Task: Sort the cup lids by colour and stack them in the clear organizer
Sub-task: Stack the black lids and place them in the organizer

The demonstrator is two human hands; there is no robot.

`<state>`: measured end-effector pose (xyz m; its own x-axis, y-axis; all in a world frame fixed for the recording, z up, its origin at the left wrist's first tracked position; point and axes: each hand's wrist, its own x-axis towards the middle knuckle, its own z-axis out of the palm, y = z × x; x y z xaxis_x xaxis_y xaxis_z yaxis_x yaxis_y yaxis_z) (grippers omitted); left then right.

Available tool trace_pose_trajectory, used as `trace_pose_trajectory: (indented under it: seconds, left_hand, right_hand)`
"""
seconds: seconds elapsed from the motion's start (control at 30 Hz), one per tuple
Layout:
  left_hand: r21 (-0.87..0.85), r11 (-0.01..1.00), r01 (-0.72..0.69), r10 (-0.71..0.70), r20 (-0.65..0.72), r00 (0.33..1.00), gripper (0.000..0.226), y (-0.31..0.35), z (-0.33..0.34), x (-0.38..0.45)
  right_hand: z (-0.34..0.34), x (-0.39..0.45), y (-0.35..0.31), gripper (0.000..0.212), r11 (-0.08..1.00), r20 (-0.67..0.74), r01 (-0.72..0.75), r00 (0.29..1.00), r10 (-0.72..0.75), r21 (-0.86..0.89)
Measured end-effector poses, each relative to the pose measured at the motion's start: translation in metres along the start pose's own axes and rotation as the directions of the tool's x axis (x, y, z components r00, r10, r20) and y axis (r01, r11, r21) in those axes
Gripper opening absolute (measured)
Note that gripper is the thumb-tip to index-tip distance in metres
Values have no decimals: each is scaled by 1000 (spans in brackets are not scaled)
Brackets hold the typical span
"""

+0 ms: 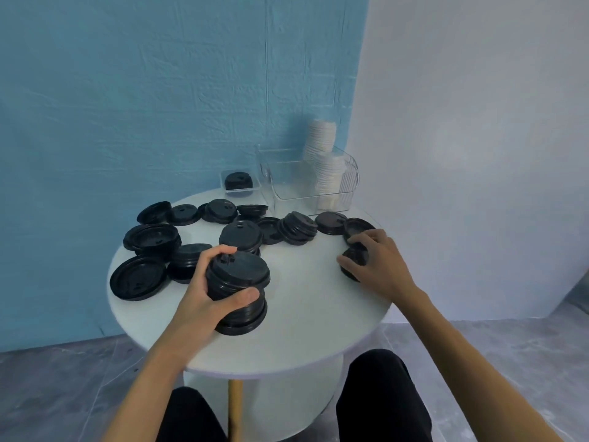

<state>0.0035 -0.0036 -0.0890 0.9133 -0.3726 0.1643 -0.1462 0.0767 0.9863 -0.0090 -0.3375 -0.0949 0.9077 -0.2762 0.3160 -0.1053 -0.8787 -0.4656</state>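
No legible text, label, brand or number on anything here.

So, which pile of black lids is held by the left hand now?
The tall stack of black lids at the front middle of the table. The left hand grips its side; the other black piles lie farther back.
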Motion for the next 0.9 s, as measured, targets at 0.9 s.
trace_pose_trajectory:
  seconds: [0.9]
  left_hand:
    - [66, 998, 24, -24, -16, 1000, 85, 0, -1, -1]
  right_hand:
    - [-10, -8, -183, 29, 782, 57, 357, 893, -445, 512]
